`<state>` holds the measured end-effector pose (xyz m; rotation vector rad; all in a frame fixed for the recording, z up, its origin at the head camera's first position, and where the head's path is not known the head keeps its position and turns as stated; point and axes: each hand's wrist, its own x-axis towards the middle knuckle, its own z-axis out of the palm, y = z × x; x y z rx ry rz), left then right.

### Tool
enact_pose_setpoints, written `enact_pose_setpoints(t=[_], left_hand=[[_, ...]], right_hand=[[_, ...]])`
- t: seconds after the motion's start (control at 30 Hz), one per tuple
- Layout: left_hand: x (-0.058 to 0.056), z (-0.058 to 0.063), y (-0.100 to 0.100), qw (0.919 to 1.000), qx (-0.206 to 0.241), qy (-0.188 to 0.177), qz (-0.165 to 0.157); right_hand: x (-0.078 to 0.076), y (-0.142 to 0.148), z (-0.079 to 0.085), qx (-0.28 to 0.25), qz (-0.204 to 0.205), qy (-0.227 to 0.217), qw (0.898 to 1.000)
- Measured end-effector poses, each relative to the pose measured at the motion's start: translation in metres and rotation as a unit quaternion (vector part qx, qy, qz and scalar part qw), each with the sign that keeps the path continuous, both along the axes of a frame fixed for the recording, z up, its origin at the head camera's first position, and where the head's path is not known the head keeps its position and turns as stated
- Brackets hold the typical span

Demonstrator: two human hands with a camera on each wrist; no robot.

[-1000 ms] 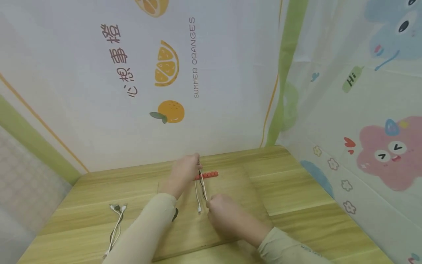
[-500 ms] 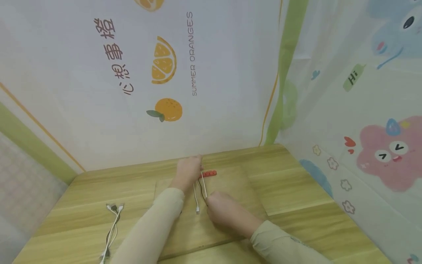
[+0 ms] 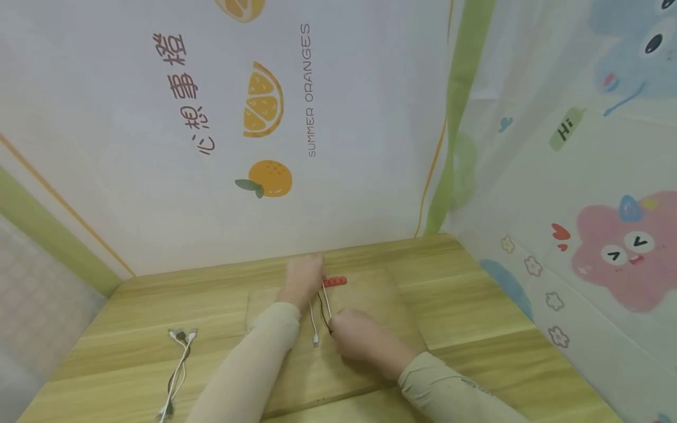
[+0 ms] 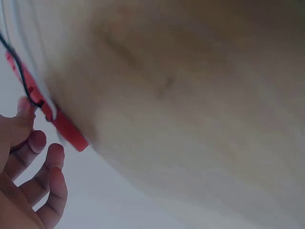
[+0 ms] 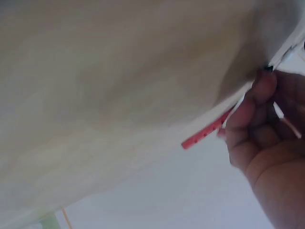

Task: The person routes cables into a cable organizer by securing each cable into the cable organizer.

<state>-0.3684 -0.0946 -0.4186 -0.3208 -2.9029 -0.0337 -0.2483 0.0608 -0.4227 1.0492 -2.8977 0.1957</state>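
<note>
A red cable holder strip [image 3: 335, 281] lies near the back of a wooden board [image 3: 296, 376]. My left hand [image 3: 305, 279] is at its left part, thumb and fingers curled around a cable right at the slots; I cannot tell which cable. In the left wrist view, a black cable [image 4: 20, 71] runs to the thumb tip and a white cable [image 4: 28, 62] crosses the strip beside it. My right hand [image 3: 362, 338] grips the white cable nearer the front, with the black cable at its fingertips. Another white cable [image 3: 314, 323] hangs from the strip, its plug on the board.
A bundle of white and black cables [image 3: 180, 370] lies on the wooden table [image 3: 106, 364] to the left. Behind stands a white curtain [image 3: 359, 194] with orange prints; a second printed curtain [image 3: 529, 235] borders the right side.
My left hand has come down slightly and closer over the strip, hiding the dark end that showed above its fingers. My right hand has stayed nearly in place with the cable.
</note>
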Motion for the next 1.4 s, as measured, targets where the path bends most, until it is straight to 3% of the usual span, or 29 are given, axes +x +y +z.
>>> enact_pose_setpoints(t=[0.27, 0.4, 0.53, 0.77, 1.23, 1.4], left_hand=[[-0.004, 0.0, 0.006, 0.9972, 0.032, -0.051, 0.045], [-0.005, 0.003, 0.009, 0.9951, 0.051, -0.066, 0.053], [-0.006, 0.004, 0.009, 0.9943, 0.065, -0.063, 0.058], [-0.008, 0.004, 0.014, 0.9947, 0.07, -0.061, 0.044], [-0.003, 0.007, 0.012, 0.9969, 0.055, -0.029, 0.049], [-0.002, 0.0, 0.012, 0.9961, 0.069, -0.016, 0.053]], right_hand=[[-0.004, 0.001, 0.003, -0.014, -0.012, -0.081, 0.997], [-0.004, 0.001, 0.008, -0.014, -0.008, -0.096, 0.995], [-0.005, -0.001, 0.01, -0.006, -0.007, -0.095, 0.995], [-0.008, -0.001, 0.013, 0.006, -0.046, -0.136, 0.99], [-0.007, -0.01, 0.02, 0.039, -0.03, -0.116, 0.992], [-0.005, -0.011, 0.021, 0.042, -0.028, -0.118, 0.992]])
